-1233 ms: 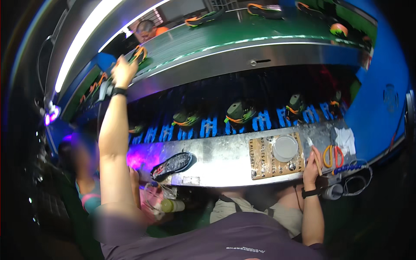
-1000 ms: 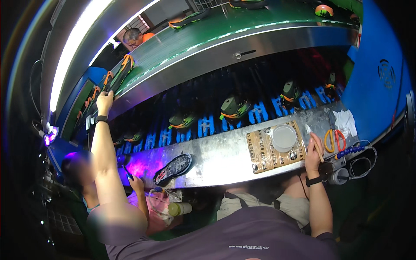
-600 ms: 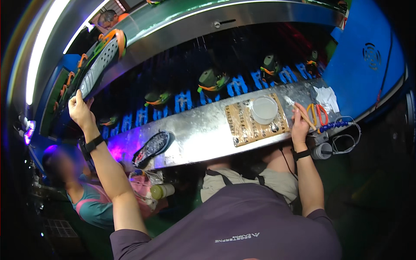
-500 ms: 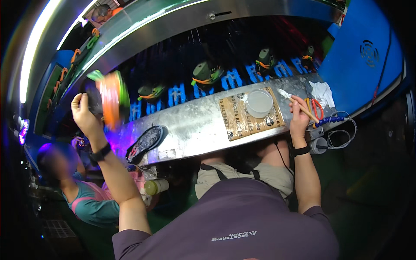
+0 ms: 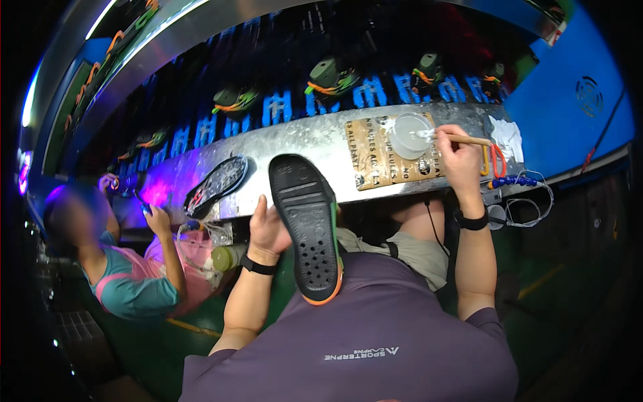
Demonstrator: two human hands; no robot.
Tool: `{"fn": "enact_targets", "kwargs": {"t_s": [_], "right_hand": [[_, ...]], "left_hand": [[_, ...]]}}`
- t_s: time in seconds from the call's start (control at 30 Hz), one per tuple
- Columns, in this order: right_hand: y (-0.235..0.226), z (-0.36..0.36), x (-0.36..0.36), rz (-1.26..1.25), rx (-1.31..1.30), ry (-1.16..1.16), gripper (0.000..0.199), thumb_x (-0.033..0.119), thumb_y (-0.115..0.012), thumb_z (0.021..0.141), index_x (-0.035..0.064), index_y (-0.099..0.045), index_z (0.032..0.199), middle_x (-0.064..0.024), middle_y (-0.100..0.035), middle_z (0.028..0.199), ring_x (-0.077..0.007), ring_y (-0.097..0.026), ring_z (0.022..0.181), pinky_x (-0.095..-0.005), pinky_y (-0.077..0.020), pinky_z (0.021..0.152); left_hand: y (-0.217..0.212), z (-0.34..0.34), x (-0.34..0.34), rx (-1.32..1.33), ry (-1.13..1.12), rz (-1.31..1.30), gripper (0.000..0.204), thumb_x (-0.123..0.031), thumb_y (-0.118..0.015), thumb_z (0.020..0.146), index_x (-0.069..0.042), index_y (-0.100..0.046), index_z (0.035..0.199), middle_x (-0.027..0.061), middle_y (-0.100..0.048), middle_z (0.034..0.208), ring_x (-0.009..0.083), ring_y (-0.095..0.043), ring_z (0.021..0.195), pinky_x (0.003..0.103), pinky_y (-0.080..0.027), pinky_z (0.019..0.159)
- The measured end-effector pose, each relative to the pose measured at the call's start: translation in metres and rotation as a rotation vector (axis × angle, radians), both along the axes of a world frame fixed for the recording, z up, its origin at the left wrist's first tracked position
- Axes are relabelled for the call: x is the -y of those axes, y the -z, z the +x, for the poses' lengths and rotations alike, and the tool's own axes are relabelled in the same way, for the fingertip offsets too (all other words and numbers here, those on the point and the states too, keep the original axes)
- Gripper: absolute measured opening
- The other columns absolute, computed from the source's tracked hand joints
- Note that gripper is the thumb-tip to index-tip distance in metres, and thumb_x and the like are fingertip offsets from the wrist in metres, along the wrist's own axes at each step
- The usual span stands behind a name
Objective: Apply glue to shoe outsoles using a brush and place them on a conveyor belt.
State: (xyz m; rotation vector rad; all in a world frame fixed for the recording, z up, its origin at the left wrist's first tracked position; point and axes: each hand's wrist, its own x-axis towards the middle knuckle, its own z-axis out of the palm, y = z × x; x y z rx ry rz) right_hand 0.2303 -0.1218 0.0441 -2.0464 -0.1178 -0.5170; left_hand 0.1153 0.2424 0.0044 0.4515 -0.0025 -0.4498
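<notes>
1. Co-worker (image 5: 124, 268) at 9 o'clock, seated low beside the table in a teal and pink top, one raised hand at a small object I cannot make out.
2. Second sole (image 5: 218, 185) lies flat on the table at 10 o'clock, dark, oval, with a fine patterned tread, well apart from the person's hands.
3. Left hand (image 5: 268, 228) near the centre, fingers wrapped around the edge of the shoe sole (image 5: 307, 224), a black band on the wrist below it.
4. Shoe sole: long, dark rubbery slab held tread-up, with ribbed bars at its toe end, round holes toward the heel and an orange and green rim along its right and lower edge. Its toe overlaps the table's near edge; its heel hangs over the person's lap.
5. Table (image 5: 301, 144): dull scratched metal strip curving from 10 to 2 o'clock.
6. Cardboard sheet (image 5: 388, 157) at 1 o'clock, brown and stained, lying flat on the table.
7. Cup (image 5: 410, 134): round, translucent white, standing on the cardboard sheet.
8. Right hand (image 5: 461, 157) at 2 o'clock, closed around a wooden-handled brush (image 5: 462, 139) whose tip reaches the cup's rim.
9. Scissors (image 5: 497, 161) with red loop handles, just beside the right hand.
</notes>
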Motion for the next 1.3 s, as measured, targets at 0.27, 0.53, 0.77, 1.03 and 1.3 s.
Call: {"fn": "enact_targets", "kwargs": {"t_s": [0.27, 0.53, 0.77, 1.03, 1.3], "right_hand": [[0.021, 0.001, 0.002, 0.131, -0.052, -0.069, 0.014, 0.011, -0.065, 0.097, 0.0012, -0.070, 0.106, 0.0001, -0.067, 0.085, -0.0046, -0.057, 0.075, -0.0209, -0.0453, 0.066], [-0.009, -0.041, -0.060, 0.293, -0.226, -0.447, 0.015, 0.007, -0.063, 0.094, 0.0004, -0.072, 0.104, -0.0058, -0.072, 0.093, -0.0119, -0.067, 0.084, -0.0268, -0.0523, 0.079], [-0.009, -0.044, -0.088, 0.243, -0.167, -0.524, 0.015, 0.006, -0.066, 0.090, -0.0007, -0.072, 0.102, -0.0100, -0.073, 0.088, -0.0163, -0.069, 0.081, -0.0294, -0.0529, 0.074], [-0.006, -0.063, -0.087, 0.115, -0.087, -0.526, 0.012, 0.003, -0.067, 0.085, 0.0001, -0.073, 0.095, -0.0104, -0.071, 0.082, -0.0198, -0.068, 0.073, -0.0311, -0.0518, 0.070], [-0.011, -0.088, -0.090, 0.149, -0.099, -0.549, 0.008, 0.002, -0.068, 0.083, 0.0004, -0.072, 0.089, -0.0088, -0.070, 0.075, -0.0188, -0.063, 0.065, -0.0310, -0.0492, 0.062]], "left_hand": [[0.006, -0.047, 0.009, 0.074, 0.169, 0.152, 0.105, -0.026, -0.078, 0.077, -0.001, -0.016, 0.159, 0.0305, -0.043, 0.148, 0.0464, -0.051, 0.133, 0.060, -0.041, 0.110], [-0.014, -0.023, 0.020, 0.195, 0.043, 0.333, 0.095, -0.012, -0.070, 0.088, -0.002, -0.010, 0.161, 0.0163, -0.037, 0.157, 0.0264, -0.039, 0.144, 0.040, -0.033, 0.117], [-0.027, -0.020, 0.030, 0.211, 0.045, 0.413, 0.101, -0.022, -0.075, 0.084, -0.001, -0.013, 0.160, 0.0155, -0.038, 0.156, 0.0264, -0.042, 0.142, 0.040, -0.034, 0.117], [-0.031, -0.016, 0.025, 0.192, -0.008, 0.436, 0.102, -0.025, -0.075, 0.084, -0.002, -0.011, 0.161, 0.0164, -0.039, 0.155, 0.0270, -0.045, 0.140, 0.039, -0.037, 0.115], [-0.033, -0.007, 0.018, 0.198, -0.055, 0.383, 0.102, -0.017, -0.072, 0.085, -0.006, -0.005, 0.163, 0.0197, -0.038, 0.155, 0.0297, -0.044, 0.140, 0.041, -0.034, 0.117]]}}
